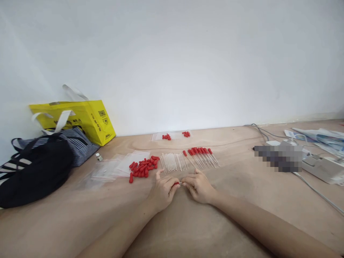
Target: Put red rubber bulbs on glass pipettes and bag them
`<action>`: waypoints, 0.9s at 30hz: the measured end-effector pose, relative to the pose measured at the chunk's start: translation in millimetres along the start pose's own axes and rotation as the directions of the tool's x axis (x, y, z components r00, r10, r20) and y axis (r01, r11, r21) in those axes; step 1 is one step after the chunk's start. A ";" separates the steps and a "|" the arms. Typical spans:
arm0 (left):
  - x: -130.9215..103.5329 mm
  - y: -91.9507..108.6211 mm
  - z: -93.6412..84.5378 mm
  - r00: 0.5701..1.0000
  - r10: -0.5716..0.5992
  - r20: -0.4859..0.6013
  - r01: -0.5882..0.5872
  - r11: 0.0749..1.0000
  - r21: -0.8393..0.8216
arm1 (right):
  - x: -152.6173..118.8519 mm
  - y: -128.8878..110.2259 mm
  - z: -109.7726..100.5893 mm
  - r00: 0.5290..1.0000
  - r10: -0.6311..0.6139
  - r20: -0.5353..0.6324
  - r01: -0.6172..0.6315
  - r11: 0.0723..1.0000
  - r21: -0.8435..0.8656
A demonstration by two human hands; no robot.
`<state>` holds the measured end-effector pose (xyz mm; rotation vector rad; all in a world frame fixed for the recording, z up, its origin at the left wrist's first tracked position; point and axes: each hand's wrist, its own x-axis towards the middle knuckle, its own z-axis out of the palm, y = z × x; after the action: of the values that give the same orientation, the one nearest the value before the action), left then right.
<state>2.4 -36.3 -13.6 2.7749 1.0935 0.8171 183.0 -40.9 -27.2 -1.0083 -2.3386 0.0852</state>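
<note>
Red bulb and slender tube, held between two hands

Item one: a small red bulb, rubber by its look (176, 183), pinched between thumb and fingers of my left hand (166, 190), the grip nearly closed. Item two: a thin, pale, see-through tube (181, 183), held by its end in my right hand (198, 187), fingertips drawn together. The two meet tip to tip; whether the tube sits inside the bulb I cannot tell.

Handling, as I judge it: bulb light, soft, a little grippy, best held around its neck; tube light, stiff, smooth, liable to roll, fragile if glass, best held close to the joint.

Stock just beyond my hands, left to right: a loose pile of red bulbs (142, 167); a row of clear slender tubes (173, 162); a row of red-topped droppers (203, 157), tips pointing near.

Edges and room: the pale plain wall (204, 71) closes the far side of the wooden bench (239, 179). Elbow room lies right of my hands, as far as the grey cable (317, 193); on the left, flat clear plastic bags (115, 170) come first.
</note>
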 end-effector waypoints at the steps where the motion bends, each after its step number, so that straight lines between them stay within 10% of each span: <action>1: 0.7 -0.1 -0.2 1.000 -0.012 -0.007 0.012 1.000 -0.001 | 0.6 0.6 -0.7 1.000 0.005 0.009 -0.005 1.000 0.007; 23: 2.9 -19.9 -12.2 0.992 -0.090 -0.092 0.102 0.986 0.135 | 1.1 10.0 -10.7 0.998 0.055 -0.037 -0.062 0.974 -0.217; 27: 4.9 -34.4 -21.0 0.948 -0.245 -0.202 0.292 0.924 0.248 | 8.9 22.1 -9.9 0.950 0.251 -0.188 -0.293 0.925 -0.242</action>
<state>-26.3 -10.3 -1.3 2.7063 1.6967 0.9391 197.8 -20.8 -20.7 -1.4193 -2.0930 -0.2004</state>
